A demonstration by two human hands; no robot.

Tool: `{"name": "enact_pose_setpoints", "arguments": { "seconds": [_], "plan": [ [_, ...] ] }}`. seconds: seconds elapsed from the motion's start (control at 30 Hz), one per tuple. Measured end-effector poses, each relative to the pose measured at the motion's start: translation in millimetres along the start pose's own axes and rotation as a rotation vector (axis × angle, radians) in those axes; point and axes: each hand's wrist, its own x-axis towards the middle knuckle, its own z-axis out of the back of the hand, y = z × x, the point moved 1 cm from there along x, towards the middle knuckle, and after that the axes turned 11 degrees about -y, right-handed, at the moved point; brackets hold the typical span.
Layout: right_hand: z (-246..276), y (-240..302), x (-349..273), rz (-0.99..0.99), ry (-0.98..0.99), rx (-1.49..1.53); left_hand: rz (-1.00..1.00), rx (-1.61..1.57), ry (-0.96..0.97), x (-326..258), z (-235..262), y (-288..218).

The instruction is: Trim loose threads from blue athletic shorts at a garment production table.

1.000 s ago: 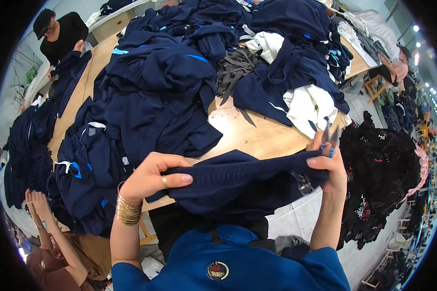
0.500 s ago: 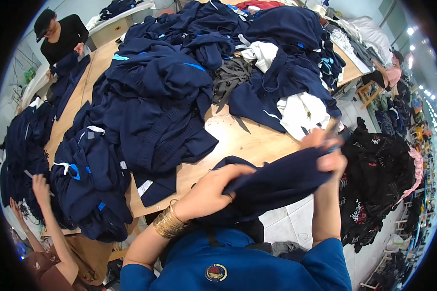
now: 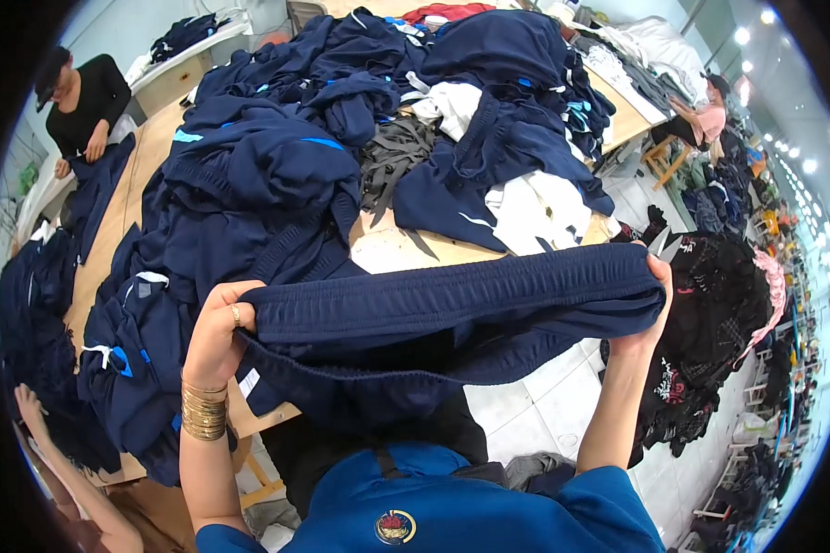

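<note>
I hold a navy blue garment (image 3: 452,309) by its ribbed elastic waistband, stretched wide in front of me above the near edge of a wooden table (image 3: 387,249). My left hand (image 3: 217,332) grips the left end of the waistband; gold bangles sit on that wrist. My right hand (image 3: 650,309) grips the right end, its fingers mostly hidden inside the fabric. The rest of the garment hangs down below the band toward my blue shirt.
Heaps of navy garments (image 3: 258,175) cover the table, with white pieces (image 3: 535,203) and grey strips (image 3: 392,166) among them. A person in black (image 3: 83,101) works at the far left; another person's arm (image 3: 74,479) shows at lower left. Black clothing (image 3: 719,313) is piled at right.
My hands have moved apart, pulling the bunched garment out until its waistband is stretched wide and level. My left hand went left, my right hand stayed at the right.
</note>
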Motion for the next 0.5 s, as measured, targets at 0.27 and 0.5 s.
{"name": "enact_pose_setpoints", "arguments": {
  "seconds": [0.27,0.5],
  "plan": [
    [14.0,-8.2,10.6,-0.05,0.133,-0.087,0.031,-0.03,-0.029,5.4,3.5,11.7],
    [-11.5,-57.2,5.2,0.688,0.591,-1.498,-0.004,0.061,0.024,13.7,-14.3,23.6]
  ]
}}
